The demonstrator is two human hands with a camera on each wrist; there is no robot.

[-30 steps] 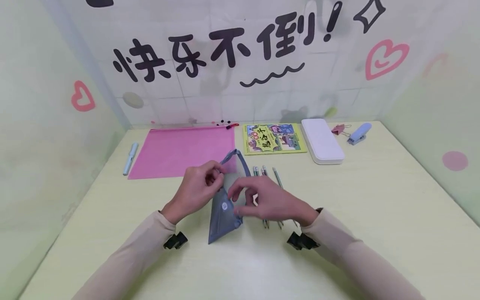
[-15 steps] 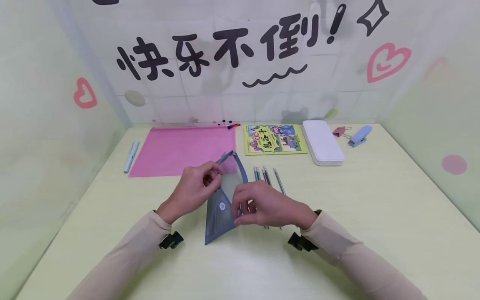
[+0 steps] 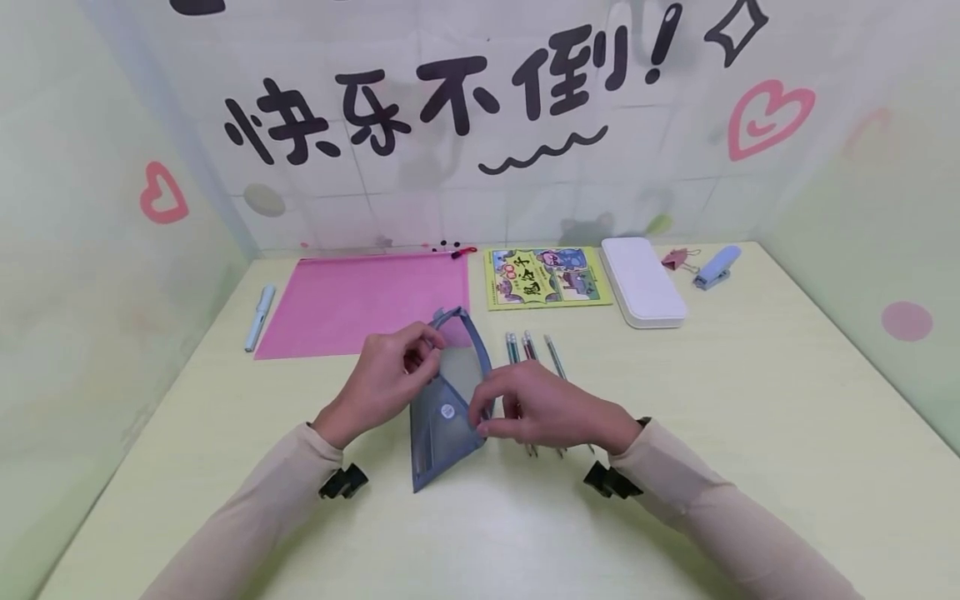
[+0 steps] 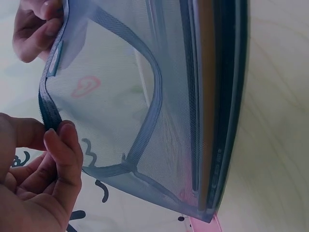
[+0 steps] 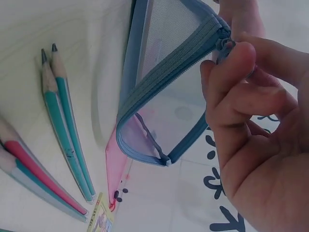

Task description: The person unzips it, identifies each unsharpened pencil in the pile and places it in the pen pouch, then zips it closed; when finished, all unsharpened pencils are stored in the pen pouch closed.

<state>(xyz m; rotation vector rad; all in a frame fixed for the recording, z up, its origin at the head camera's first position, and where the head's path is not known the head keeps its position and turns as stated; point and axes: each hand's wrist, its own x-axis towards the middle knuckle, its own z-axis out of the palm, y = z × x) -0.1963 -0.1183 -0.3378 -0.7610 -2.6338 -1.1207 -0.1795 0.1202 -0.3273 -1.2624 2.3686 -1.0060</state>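
A blue-grey mesh zip pouch [image 3: 444, 417] stands on edge on the pale green table [image 3: 750, 433], held up between both hands. My left hand [image 3: 427, 343] pinches the pouch's upper left zipper edge; the left wrist view shows thumb and forefinger of the left hand [image 4: 57, 131] closed on that dark edge. My right hand [image 3: 480, 417] pinches the zipper pull on the pouch's right side, and in the right wrist view the right hand [image 5: 227, 48] grips it at the end of the grey zipper of the pouch [image 5: 164, 92]. The pouch mouth gapes at the top.
Several pencils [image 3: 534, 350] lie just right of the pouch, partly under my right hand. A pink mesh folder [image 3: 360, 304], picture book [image 3: 543, 277], white case [image 3: 643, 282], pink binder clip [image 3: 675, 258] and blue stapler [image 3: 716, 267] line the back; a light blue pen [image 3: 260, 317] lies left.
My right hand has slid a little down and toward me along the pouch's right edge. The left hand keeps its pinch almost unmoved.
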